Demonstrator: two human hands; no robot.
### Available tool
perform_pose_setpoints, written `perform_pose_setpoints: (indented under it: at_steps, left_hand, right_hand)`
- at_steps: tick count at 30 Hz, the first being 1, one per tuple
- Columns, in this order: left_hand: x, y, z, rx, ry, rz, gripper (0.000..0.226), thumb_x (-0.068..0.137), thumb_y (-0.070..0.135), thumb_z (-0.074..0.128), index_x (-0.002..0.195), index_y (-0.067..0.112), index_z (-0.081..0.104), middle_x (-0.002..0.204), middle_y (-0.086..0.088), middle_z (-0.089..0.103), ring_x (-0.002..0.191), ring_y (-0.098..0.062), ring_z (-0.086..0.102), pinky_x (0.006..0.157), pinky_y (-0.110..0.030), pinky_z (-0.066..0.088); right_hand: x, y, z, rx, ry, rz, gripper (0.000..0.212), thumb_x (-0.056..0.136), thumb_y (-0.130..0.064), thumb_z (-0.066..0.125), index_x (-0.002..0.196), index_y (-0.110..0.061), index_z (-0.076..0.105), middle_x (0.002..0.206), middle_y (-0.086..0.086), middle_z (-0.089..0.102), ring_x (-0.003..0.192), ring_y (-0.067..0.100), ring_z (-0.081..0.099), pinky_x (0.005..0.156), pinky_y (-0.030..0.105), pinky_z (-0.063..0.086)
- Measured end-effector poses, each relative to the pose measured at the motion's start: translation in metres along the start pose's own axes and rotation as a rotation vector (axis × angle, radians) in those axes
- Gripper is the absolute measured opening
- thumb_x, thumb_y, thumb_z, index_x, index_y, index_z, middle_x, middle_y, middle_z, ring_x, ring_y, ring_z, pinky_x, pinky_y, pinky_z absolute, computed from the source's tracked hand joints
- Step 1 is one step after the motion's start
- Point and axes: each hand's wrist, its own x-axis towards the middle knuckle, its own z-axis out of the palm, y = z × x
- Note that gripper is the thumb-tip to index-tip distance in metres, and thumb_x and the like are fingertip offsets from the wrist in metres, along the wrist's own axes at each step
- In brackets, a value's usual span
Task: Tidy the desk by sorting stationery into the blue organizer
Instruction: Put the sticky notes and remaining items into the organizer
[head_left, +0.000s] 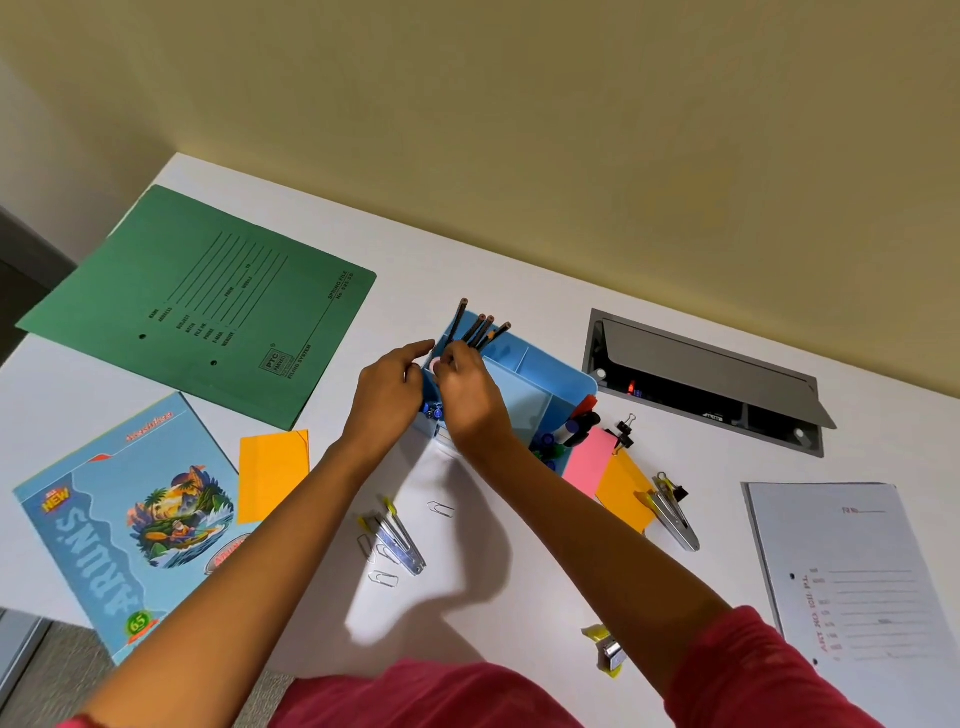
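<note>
Partly, the organizer (540, 374) is hidden by both hands; it stands mid-desk, with its far compartments seen bare. Pencils (478, 330) are stood tilted in its far-left corner. Their lower ends are covered by the right hand (470, 400), whose fingers are curled round them. The left hand (387, 395) is laid against the organizer's left wall with the thumb stretched toward the rim. Whether anything is grasped by it cannot be told, since its fingers are masked by the right hand. Something small and pink at the fingertips cannot be made out. Markers (582, 423) are half seen in a near compartment. A white file (857, 571) is cut off at the right edge, a notebook (130, 519) at the lower left. The white desk (467, 270) is also strewn with a green folder (208, 301), orange notes (272, 473), a pink note (589, 460), paper clips (440, 509), metal fasteners (397, 540) and binder clips (626, 431). An open cable hatch (701, 379) is sunk into it near a cream wall (519, 130).
</note>
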Motion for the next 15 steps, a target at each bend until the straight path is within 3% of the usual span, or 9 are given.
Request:
perform_pose_setpoints:
  at_steps: [4,6,9,13,15]
  left_hand:
    - [0.005,0.0,-0.001,0.008,-0.007,0.01,0.043,0.096,0.005,0.035,0.132,0.017,0.054,0.136,-0.004,0.055,0.119,-0.024,0.054,0.1,-0.031,0.041]
    - [0.006,-0.002,-0.001,0.006,-0.004,0.02,0.042,0.096,0.004,0.035,0.131,0.017,0.055,0.136,-0.003,0.055,0.122,-0.02,0.052,0.102,-0.028,0.039]
    - [0.005,-0.005,-0.003,-0.022,0.021,0.028,0.041,0.095,0.003,0.035,0.127,0.015,0.058,0.13,-0.003,0.06,0.119,-0.019,0.055,0.099,-0.027,0.041]
    - [0.001,-0.014,-0.008,-0.078,0.079,0.042,0.038,0.094,0.001,0.036,0.119,0.014,0.062,0.121,-0.001,0.065,0.112,-0.018,0.059,0.094,-0.029,0.046]
    - [-0.004,-0.021,-0.012,-0.089,0.104,0.039,0.036,0.094,0.002,0.038,0.116,0.014,0.064,0.117,0.001,0.066,0.107,-0.017,0.061,0.091,-0.027,0.046]
  right_hand:
    - [0.001,0.004,0.008,-0.051,0.025,-0.019,0.022,0.076,0.011,0.067,0.098,0.008,0.063,0.103,0.022,0.058,0.096,0.033,0.058,0.077,0.038,0.052]
    - [0.0,0.003,-0.001,0.012,0.03,-0.02,0.017,0.089,-0.003,0.054,0.104,0.003,0.06,0.107,0.02,0.057,0.099,0.031,0.055,0.083,0.04,0.05]
    - [-0.006,0.008,-0.011,-0.09,0.148,-0.146,0.028,0.097,-0.018,0.038,0.109,-0.003,0.059,0.111,0.015,0.058,0.103,0.028,0.054,0.09,0.042,0.048]
    - [-0.026,0.012,-0.029,0.011,0.298,-0.186,0.033,0.1,-0.011,0.038,0.103,0.007,0.065,0.097,0.019,0.063,0.092,0.028,0.061,0.085,0.03,0.052]
    - [-0.038,0.014,-0.037,0.013,0.322,-0.191,0.023,0.096,-0.005,0.047,0.104,0.007,0.065,0.099,0.019,0.065,0.095,0.027,0.062,0.087,0.028,0.052]
